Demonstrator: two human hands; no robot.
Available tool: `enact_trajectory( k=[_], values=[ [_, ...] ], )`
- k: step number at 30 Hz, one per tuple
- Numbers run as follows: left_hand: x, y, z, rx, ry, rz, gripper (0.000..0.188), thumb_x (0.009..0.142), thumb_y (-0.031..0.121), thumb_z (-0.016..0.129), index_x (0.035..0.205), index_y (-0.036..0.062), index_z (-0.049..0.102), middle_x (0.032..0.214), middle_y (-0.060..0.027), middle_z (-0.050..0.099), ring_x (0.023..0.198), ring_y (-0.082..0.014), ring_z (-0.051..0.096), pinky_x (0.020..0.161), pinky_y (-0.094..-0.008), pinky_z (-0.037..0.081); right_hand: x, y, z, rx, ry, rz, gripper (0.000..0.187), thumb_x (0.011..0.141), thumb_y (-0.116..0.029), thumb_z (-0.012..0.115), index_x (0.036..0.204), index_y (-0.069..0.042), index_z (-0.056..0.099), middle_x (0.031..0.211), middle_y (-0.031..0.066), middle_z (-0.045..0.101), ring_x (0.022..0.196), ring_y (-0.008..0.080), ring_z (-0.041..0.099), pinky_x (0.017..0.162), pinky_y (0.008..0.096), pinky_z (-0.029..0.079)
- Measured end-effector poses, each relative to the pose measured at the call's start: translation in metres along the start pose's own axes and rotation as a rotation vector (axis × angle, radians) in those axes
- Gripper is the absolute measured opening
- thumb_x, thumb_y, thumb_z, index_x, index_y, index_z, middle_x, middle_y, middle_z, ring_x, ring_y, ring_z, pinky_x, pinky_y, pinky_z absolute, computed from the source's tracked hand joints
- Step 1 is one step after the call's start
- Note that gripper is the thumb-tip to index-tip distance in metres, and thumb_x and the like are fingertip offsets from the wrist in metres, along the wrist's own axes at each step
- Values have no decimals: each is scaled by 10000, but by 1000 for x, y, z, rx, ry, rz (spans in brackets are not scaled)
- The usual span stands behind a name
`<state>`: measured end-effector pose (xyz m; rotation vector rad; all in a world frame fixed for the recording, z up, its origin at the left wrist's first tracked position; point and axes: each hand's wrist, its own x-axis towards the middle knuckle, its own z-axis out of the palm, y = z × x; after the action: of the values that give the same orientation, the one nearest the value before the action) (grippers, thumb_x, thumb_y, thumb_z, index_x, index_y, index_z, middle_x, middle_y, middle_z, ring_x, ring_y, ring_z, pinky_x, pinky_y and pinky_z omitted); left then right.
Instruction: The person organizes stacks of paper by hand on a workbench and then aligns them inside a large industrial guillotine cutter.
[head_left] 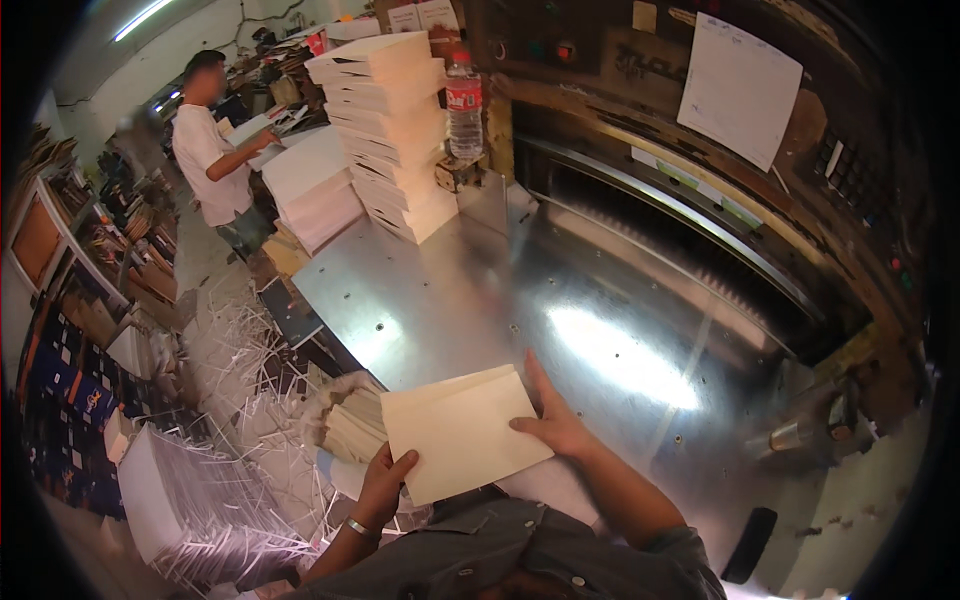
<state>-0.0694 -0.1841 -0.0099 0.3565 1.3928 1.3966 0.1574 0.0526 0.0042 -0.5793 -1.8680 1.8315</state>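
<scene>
I hold a stack of cream paper sheets (462, 432) in front of my body, over the near edge of a shiny metal machine table (450, 330). My left hand (384, 484) is closed on its lower left edge, thumb on top and fingers hidden underneath. My right hand (556, 418) grips the right edge, thumb on the top face and the index finger stretched past the far corner; its other fingers are mostly hidden. The top sheets sit slightly askew along the far edge.
A tall stack of cut paper (395, 140) stands at the table's far left, beside a plastic bottle (463, 108). A dark slot with a metal bar (660, 200) runs along the back. Paper strips (240, 350) litter the left floor. Farther off stands a person (210, 150) handling paper.
</scene>
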Motion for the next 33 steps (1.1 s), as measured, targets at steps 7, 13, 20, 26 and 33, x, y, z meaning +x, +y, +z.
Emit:
enact_trajectory(
  k=[7, 13, 20, 26, 33],
  values=[
    [10, 34, 18, 213, -215, 353, 729, 825, 91, 834, 1428, -7, 435, 1322, -112, 623, 1214, -206, 605, 1046, -370, 482, -51, -36, -17, 32, 134, 76, 774, 917, -312, 755, 1510, 2, 369, 1364, 199, 583, 1285, 279, 550, 1109, 394, 409],
    [34, 28, 26, 333, -291, 381, 784, 802, 104, 855, 1443, -3, 416, 1405, -140, 566, 1282, -239, 563, 1086, -378, 455, -90, -46, -25, -97, 269, -75, 742, 900, -327, 766, 1475, 11, 438, 1370, 131, 578, 1298, 219, 510, 1120, 380, 366],
    [47, 35, 73, 211, -366, 574, 1042, 785, 566, 804, 1523, 1, 334, 1601, -178, 324, 1421, -252, 401, 1155, -409, 371, -100, -28, -22, -28, 404, -155, 930, 804, -333, 815, 1538, -17, 340, 1407, 136, 498, 1325, 268, 468, 1161, 408, 292],
    [66, 10, 79, 363, -206, 705, 1163, 743, 753, 703, 1530, -14, 324, 1649, -197, 239, 1505, -311, 268, 1207, -453, 267, -85, -21, 2, 104, 427, -261, 980, 775, -388, 823, 1525, 0, 327, 1368, 118, 483, 1276, 239, 479, 1117, 372, 336],
    [69, 17, 81, 289, -263, 697, 1228, 625, 789, 762, 1463, -30, 395, 1455, -191, 511, 1350, -300, 504, 1114, -428, 421, -88, 2, -3, -16, 480, -384, 868, 783, -418, 833, 1393, 42, 421, 1265, 123, 545, 1163, 216, 543, 1016, 364, 434]
  ],
)
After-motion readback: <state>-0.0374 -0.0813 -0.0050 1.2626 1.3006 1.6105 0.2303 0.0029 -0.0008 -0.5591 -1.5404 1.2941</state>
